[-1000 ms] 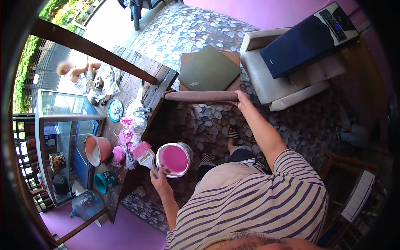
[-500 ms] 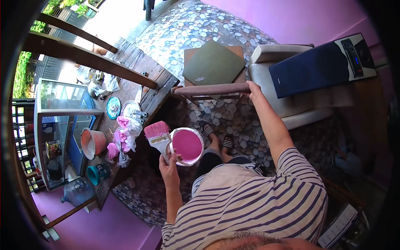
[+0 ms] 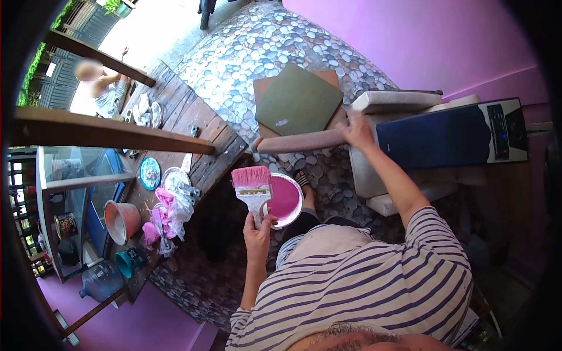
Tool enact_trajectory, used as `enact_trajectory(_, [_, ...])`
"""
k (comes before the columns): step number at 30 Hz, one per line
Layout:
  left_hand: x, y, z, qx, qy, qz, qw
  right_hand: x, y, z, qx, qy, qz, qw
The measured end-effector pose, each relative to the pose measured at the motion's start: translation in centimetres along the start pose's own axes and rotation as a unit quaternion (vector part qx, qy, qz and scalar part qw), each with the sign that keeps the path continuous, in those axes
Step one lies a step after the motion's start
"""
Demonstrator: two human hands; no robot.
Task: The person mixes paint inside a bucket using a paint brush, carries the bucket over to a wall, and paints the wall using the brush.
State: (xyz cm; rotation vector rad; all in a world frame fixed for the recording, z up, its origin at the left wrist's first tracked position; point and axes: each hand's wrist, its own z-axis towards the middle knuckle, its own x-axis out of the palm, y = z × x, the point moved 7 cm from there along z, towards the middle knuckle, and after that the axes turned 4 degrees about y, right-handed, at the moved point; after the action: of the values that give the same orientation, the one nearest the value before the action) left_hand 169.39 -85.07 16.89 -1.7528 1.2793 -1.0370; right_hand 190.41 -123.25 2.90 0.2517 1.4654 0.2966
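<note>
The table (image 3: 228, 146) runs along the person's (image 3: 363, 275) left. On it the cup (image 3: 136, 257) is nearest, then the tub (image 3: 134, 217) with the bags (image 3: 175, 205) to its right, then the lid (image 3: 150, 174); left of the tub stands the case (image 3: 82, 182). The brush (image 3: 252, 190) is in the left hand (image 3: 257, 231), across the pail's (image 3: 300, 209) left edge. Ahead, the right hand (image 3: 359, 131) is at the chair's (image 3: 304, 143) right end, with 2 boards (image 3: 298, 102) beyond. Farther right, the speaker (image 3: 436, 137) lies on the armchair (image 3: 364, 172).

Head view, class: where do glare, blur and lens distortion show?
Head view: glare washes out the pale ground outside; head view: the bare right hand is blurred, the wide pink-bristled paintbrush sharper; head view: fisheye-like bending shows towards the rounded black border.
</note>
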Motion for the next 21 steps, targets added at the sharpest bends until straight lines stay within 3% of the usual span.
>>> enact_trajectory(1, [0.4,-0.1,0.5,-0.005,-0.019,-0.011,1.0,-0.3,4.0,-0.3,-0.128,0.037,0.122,0.984])
enact_trajectory(3, [0.8,-0.1,1.5,-0.014,-0.012,0.004,1.0,0.2,10.4,-1.3,-0.199,0.197,0.041,0.959])
enact_trajectory(6, [2.1,-0.6,3.3,0.002,0.005,-0.01,1.0,4.8,11.5,-1.5,-0.274,0.16,-0.034,0.948])
enact_trajectory(12, [3.9,-1.6,6.3,0.007,0.003,-0.004,1.0,6.4,11.5,0.2,-0.207,0.209,-0.07,0.953])
enact_trajectory(21, [6.4,-4.9,11.0,-0.003,-0.003,0.023,1.0,9.7,13.9,14.0,-0.128,0.19,-0.022,0.973])
